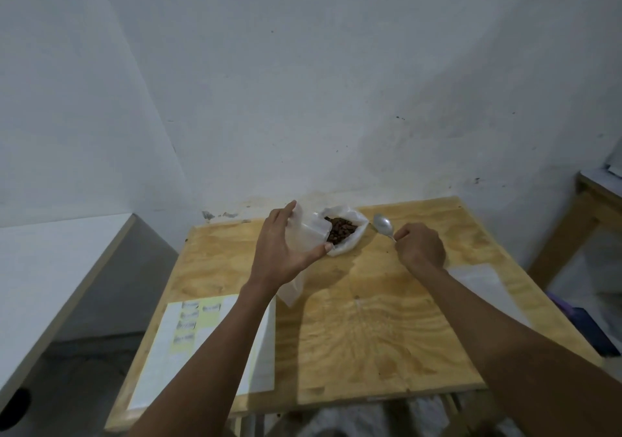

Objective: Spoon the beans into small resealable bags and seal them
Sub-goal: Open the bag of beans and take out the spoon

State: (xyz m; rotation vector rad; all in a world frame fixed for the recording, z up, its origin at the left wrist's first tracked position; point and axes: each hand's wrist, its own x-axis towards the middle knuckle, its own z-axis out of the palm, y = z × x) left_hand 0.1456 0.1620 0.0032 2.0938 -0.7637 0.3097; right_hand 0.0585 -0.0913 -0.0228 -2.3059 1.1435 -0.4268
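At a plywood bench [353,318] set against a white wall, your left hand [282,251] holds a small resealable bag [308,231] up off the surface, thumb and fingers pinching its clear film from either side, while your right hand [420,246] is closed round the handle of a metal spoon [383,225] whose bowl lies empty just beside the supply. The beans [341,229] sit in an open white plastic sack [350,238] at the far middle of the bench, touching the small bag's far edge as seen from above. The small bag looks thin, light and limp; judged from how it droops below your palm, it will fold or slide shut unless you keep the mouth spread, so a grip near the top rim, just under the zip strip, should serve best. The film is likely slick, so pinch firmly rather than cradle it. The beans appear dry, hard and loose, apt to roll off a tilted spoon and scatter across the wood. The spoon is stiff and light, and holding it well back on the handle gives reach into the sack. The sack's soft sides may collapse inward as you dig. No beans are visible in the small bag, so filling seems to be only beginning. A sheet of labels [188,322] lies at the near left of the bench, under your left forearm.
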